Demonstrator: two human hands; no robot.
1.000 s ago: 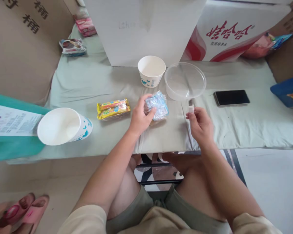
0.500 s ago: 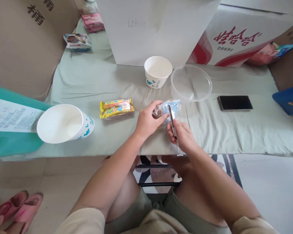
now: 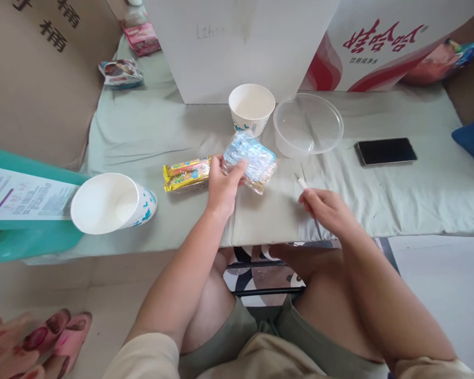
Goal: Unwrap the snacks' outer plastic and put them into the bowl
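Observation:
A small packet in clear plastic with blue and white print (image 3: 249, 153) is raised in my left hand (image 3: 223, 185), its thumb pressed on the wrapper. My right hand (image 3: 327, 208) is closed around a utility knife (image 3: 302, 182); only its pale front end shows past the fingers, pointing up and left. The two hands are apart. Beside my left fingers lie yellow snack packs (image 3: 186, 175), partly covered by that hand. Just behind the packet stands a white paper bowl (image 3: 252, 108), with a clear plastic bowl (image 3: 288, 138) to its right.
On the left, a large white paper cup (image 3: 144, 208) is tipped against a teal container (image 3: 31, 239). A black phone (image 3: 387, 151) lies on the right of the cloth-covered surface (image 3: 379, 205). Boxes (image 3: 245, 52) stand along the back. Another person's feet in pink slippers (image 3: 73, 337) show lower left.
The packet has been lifted and turned in my left hand, moving left and toward the paper bowl. My right hand with the utility knife has drawn away to the right.

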